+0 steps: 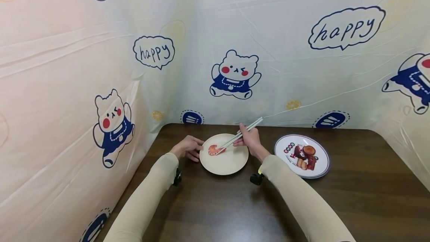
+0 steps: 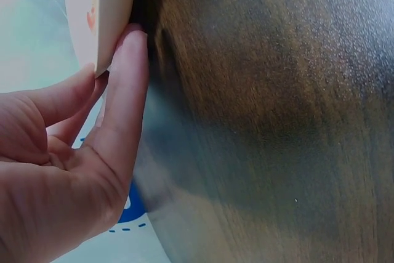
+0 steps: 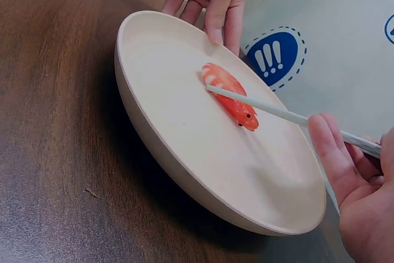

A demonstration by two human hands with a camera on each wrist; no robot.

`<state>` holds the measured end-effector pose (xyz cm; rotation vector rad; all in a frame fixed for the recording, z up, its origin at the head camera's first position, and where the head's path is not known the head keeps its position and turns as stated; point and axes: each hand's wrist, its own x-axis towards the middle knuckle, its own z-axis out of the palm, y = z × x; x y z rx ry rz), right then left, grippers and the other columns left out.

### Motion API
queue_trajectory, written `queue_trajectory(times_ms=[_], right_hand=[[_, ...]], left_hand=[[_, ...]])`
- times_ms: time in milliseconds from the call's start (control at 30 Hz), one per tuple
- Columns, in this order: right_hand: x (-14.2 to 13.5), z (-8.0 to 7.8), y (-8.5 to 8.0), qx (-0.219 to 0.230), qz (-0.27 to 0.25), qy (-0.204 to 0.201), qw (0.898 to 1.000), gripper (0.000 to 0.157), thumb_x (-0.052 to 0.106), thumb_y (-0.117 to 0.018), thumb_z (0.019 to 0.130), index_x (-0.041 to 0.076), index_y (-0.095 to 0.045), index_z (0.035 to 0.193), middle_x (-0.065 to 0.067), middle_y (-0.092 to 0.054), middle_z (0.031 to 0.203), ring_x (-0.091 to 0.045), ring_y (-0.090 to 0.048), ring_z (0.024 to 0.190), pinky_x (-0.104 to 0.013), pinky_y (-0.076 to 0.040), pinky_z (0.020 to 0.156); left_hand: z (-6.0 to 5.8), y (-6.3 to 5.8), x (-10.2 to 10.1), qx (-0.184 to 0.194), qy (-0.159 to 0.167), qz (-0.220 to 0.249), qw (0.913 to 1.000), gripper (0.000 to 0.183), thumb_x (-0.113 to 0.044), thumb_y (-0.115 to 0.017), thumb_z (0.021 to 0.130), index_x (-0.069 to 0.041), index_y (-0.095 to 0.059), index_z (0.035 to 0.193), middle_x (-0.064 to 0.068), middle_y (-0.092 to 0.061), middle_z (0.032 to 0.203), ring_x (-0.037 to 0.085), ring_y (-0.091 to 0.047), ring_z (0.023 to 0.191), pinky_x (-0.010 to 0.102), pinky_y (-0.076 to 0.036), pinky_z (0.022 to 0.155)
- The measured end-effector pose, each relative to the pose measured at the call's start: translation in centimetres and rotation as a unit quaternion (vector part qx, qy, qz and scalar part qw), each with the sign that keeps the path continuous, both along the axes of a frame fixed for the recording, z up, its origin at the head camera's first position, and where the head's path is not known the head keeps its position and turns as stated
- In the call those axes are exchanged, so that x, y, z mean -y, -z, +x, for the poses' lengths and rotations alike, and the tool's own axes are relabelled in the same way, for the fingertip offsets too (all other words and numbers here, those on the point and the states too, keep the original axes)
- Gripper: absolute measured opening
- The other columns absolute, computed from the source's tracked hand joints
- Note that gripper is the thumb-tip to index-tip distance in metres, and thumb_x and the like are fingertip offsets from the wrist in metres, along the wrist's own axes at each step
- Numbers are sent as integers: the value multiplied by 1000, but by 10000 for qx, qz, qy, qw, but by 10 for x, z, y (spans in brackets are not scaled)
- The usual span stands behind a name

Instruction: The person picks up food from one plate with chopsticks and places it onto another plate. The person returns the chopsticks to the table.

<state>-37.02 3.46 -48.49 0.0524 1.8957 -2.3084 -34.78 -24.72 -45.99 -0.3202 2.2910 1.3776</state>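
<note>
Right fingers (image 1: pixel 238 143) hold chopsticks (image 1: pixel 254 123) (apparently touching a shrimp (image 1: pixel 212 149)) over the cream plate (image 1: pixel 228 165).

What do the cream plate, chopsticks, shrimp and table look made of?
Cream plate: likely plastic, matte; smooth, even color.
Chopsticks: probably plastic; uniform pale color, no visible grain.
Shrimp: perhaps molded plastic; crisp black eye dots.
Table: wood or laminate, satin; brown grain, soft glare.

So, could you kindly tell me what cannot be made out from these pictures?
Head view: the smallest lettering on the patterned plate, too small to read.
Head view: exact contact between the chopsticks and the prawn, too small to judge.
Left wrist view: most of the right hand, cut off at the top-left corner.
Right wrist view: part of the left hand, cut off by the top edge.
</note>
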Motion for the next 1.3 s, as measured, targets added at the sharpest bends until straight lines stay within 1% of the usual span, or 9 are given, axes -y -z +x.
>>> queue_trajectory(times_ms=[167, 333, 633, 700, 833, 933, 1100, 1200, 1300], right_hand=[[-1, 1, 1, 28, 1, -72, 10000, 47, 37, -52, 113, -9, -60, 112, -20, -73, 81, -24, -75, 62, -41, -67, 68], [-3, 1, 0, -11, -22, -142, 9999, 49, 38, -52, 112, -10, -60, 115, -20, -73, 82, -22, -75, 62, -40, -67, 67], [-3, 2, -2, -98, -100, -251, 9996, 55, 36, -53, 112, -17, -58, 123, -21, -73, 80, -23, -75, 61, -39, -67, 65], [-4, 2, -2, -87, -116, -212, 9997, 52, 35, -54, 112, -16, -59, 121, -24, -73, 82, -23, -75, 61, -39, -67, 65], [-6, 2, -3, -97, -190, -76, 9997, 48, 32, -52, 113, -15, -60, 120, -31, -73, 93, -22, -75, 62, -39, -67, 65], [-8, 2, -6, -117, -309, 0, 9995, 46, 30, -53, 113, -15, -59, 120, -33, -72, 97, -21, -75, 62, -38, -67, 65], [-10, 3, -10, -145, -763, 18, 9970, 49, 30, -56, 112, -19, -56, 122, -30, -73, 91, -20, -74, 59, -36, -66, 62], [-11, 2, -11, -169, -1024, -1, 9946, 45, 27, -62, 109, -18, -58, 118, -25, -73, 83, -20, -73, 57, -35, -66, 60], [-12, 2, -14, -194, -1107, -93, 9936, 41, 22, -66, 107, -17, -60, 115, -19, -72, 76, -20, -72, 56, -33, -66, 60]], left_hand=[[2, -1, -1, -18, 34, -71, 10000, 41, -6, -65, 104, -1, -63, 144, 18, -70, 120, 25, -73, 76, 41, -67, 72], [3, -2, -2, -45, 57, -103, 9999, 42, -8, -64, 104, 0, -61, 145, 19, -68, 124, 27, -73, 79, 42, -67, 73], [3, -2, -2, -25, 54, -140, 9999, 42, -9, -64, 105, 2, -60, 146, 20, -68, 122, 28, -73, 81, 42, -67, 73], [3, -1, -2, -6, 54, -121, 9999, 42, -9, -64, 105, 2, -60, 146, 20, -67, 122, 28, -73, 82, 42, -67, 73], [2, 1, -1, 7, 58, -72, 10000, 42, -9, -64, 105, 1, -60, 146, 20, -67, 122, 28, -73, 82, 41, -67, 73], [3, 2, -1, -19, 47, -32, 10000, 42, -9, -64, 105, 1, -60, 145, 20, -67, 122, 27, -73, 81, 41, -67, 72], [3, 2, -1, -36, 62, 7, 10000, 42, -9, -64, 105, 1, -60, 145, 20, -66, 123, 27, -73, 80, 42, -67, 72], [4, 2, -1, -18, 74, 21, 10000, 42, -9, -63, 105, 2, -60, 146, 20, -65, 126, 28, -73, 81, 42, -67, 72], [4, 3, -1, -5, 70, 35, 10000, 42, -9, -63, 105, 1, -60, 146, 20, -65, 126, 28, -73, 82, 41, -67, 72]])
